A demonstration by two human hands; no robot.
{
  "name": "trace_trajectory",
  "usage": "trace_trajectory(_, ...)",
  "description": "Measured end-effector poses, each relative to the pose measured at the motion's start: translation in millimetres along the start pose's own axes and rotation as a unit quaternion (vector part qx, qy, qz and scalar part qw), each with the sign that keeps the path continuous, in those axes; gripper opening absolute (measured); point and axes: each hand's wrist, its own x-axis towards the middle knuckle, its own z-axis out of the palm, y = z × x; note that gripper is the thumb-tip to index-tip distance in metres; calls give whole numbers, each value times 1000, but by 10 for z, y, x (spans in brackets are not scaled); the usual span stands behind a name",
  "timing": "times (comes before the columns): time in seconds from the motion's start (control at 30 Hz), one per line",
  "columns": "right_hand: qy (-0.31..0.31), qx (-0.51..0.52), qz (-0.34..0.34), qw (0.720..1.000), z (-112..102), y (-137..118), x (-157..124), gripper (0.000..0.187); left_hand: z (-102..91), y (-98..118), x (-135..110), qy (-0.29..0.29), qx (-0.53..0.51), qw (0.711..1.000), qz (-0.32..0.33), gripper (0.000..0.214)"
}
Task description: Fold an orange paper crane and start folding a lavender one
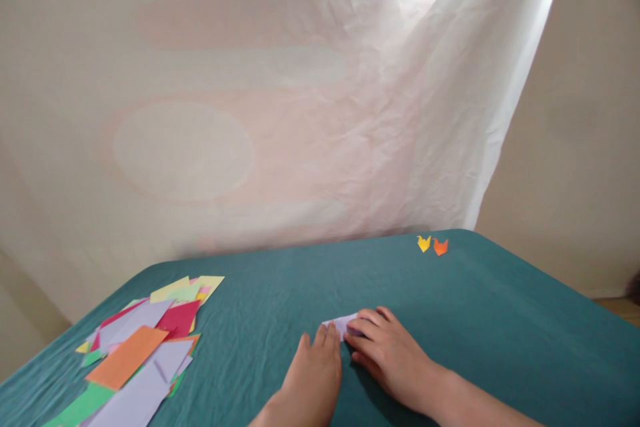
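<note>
A small piece of folded lilac paper lies on the table in front of me, partly covered by my fingers. My left hand holds its left end, with the fingers close together and pressed down. From the right, my right hand grips the other end of the paper, its fingers bent and its thumb low at the near side. The fingertips of both hands almost meet over the sheet. How the paper is folded underneath them is hidden.
A dark green cloth covers the table. At the left lies a loose heap of coloured paper sheets, with an orange sheet on top. A yellow origami bird and an orange origami bird sit at the far right edge. A pale curtain hangs behind.
</note>
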Motion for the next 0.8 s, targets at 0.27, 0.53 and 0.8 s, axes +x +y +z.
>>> trace_trajectory(0.27,20,-16,22,999,-33,56,-28,14,-209,-55,-95,-53,24,998,-9,53)
trace_trajectory(0.53,39,-31,35,998,6,112,-36,16,-240,-128,-114,-57,-9,998,-7,52)
trace_trajectory(0.8,95,32,121,988,81,252,-50,19,-446,-324,-25,-17,-65,993,-100,24)
